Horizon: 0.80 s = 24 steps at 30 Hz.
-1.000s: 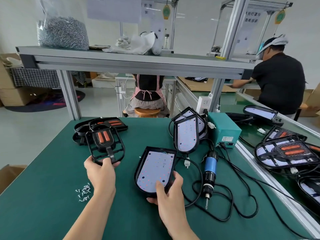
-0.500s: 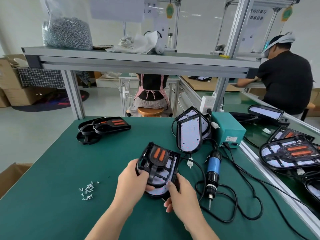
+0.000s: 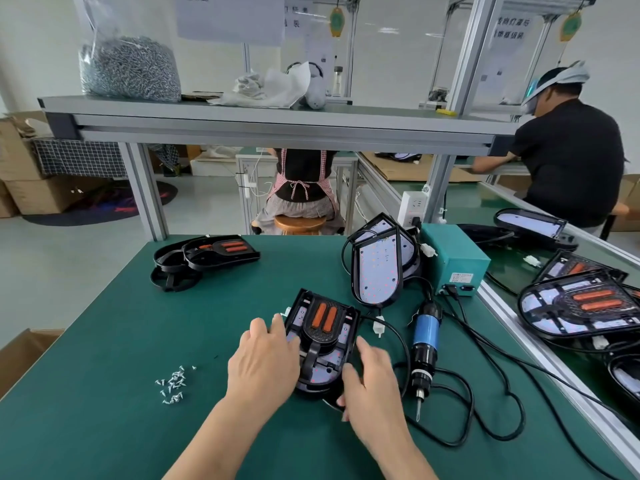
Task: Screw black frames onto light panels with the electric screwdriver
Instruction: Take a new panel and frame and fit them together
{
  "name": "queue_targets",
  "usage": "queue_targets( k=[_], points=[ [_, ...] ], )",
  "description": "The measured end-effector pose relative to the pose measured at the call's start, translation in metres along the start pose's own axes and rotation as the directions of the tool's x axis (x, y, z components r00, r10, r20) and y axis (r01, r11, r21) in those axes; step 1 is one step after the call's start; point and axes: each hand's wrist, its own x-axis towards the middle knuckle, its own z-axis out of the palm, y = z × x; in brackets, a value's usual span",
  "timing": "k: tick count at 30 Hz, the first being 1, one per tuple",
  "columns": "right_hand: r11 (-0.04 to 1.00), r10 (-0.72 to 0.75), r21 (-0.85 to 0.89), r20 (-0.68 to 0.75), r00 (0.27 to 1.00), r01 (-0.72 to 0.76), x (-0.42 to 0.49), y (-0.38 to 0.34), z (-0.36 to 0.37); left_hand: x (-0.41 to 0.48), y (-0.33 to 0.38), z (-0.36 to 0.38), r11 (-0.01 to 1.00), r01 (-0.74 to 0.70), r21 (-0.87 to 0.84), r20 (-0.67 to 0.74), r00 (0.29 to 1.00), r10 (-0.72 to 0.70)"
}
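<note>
Seating the black frame squarely on the light panel looks like the step in hand, since no screw is in yet and the electric screwdriver lies untouched on the tabletop, just right of the panel with its bit pointing toward the person. Frame and panel sit stacked near the middle of the tabletop. The left hand lies with nearly straight fingers pressing on the stack's left edge; the right hand curls round its near right corner, thumb on top. Doing it well probably means pushing evenly from both sides until the frame's rim drops flush all round, then checking that the screw holes line up before letting go. The panel's cable runs out at the right, so it should stay outside the rim, not pinched beneath. The loose screws wait in a small scatter well to the left, within the left hand's reach
</note>
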Motion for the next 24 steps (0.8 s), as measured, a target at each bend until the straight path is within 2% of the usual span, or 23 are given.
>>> queue_targets(
  k=[1,3,7,10,12,13,15,17,19,21,24],
  points=[
    [0.988,-0.05,-0.147,-0.049,0.998,0.043,0.006,0.002,-0.006,0.006,0.0,0.0,0.999,0.017,-0.044,0.037,0.999,-0.015],
    [0.944,-0.053,-0.331,-0.112,0.992,0.013,0.022,0.002,-0.025,0.018,-0.003,0.0,0.991,0.043,-0.128,0.115,0.993,-0.029],
    [0.792,0.171,-0.592,-0.023,0.985,-0.151,0.059,-0.001,-0.058,0.023,-0.011,0.004,0.965,0.082,-0.249,0.188,0.982,-0.034],
    [0.747,0.137,-0.659,0.02,0.99,-0.09,0.076,-0.002,-0.056,0.013,-0.018,0.011,0.934,0.134,-0.331,0.173,0.982,-0.079],
    [0.817,0.02,-0.577,0.0,1.0,-0.016,0.087,0.0,-0.046,0.005,-0.022,0.013,0.909,0.156,-0.386,0.135,0.985,-0.112],
    [0.877,-0.014,-0.48,-0.023,1.0,0.002,0.092,-0.001,-0.039,0.001,-0.023,0.014,0.895,0.164,-0.414,0.114,0.985,-0.128],
    [0.979,0.046,-0.195,-0.039,0.998,-0.053,0.099,-0.005,-0.025,-0.008,-0.025,0.015,0.869,0.176,-0.462,0.076,0.984,-0.159],
    [0.989,0.147,0.033,-0.005,0.989,-0.147,0.109,-0.008,-0.013,-0.018,-0.027,0.017,0.85,0.188,-0.492,0.044,0.98,-0.192],
    [0.971,0.205,0.114,0.059,0.977,-0.211,0.119,-0.01,-0.004,-0.026,-0.027,0.019,0.839,0.193,-0.508,0.02,0.977,-0.212],
    [0.968,0.202,0.13,0.097,0.975,-0.214,0.124,-0.013,0.002,-0.031,-0.025,0.018,0.821,0.183,-0.541,0.004,0.977,-0.215],
    [0.98,0.094,0.175,-0.011,0.995,-0.091,0.11,-0.015,0.001,-0.033,-0.022,0.017,0.795,0.157,-0.586,-0.015,0.979,-0.204]
  ],
)
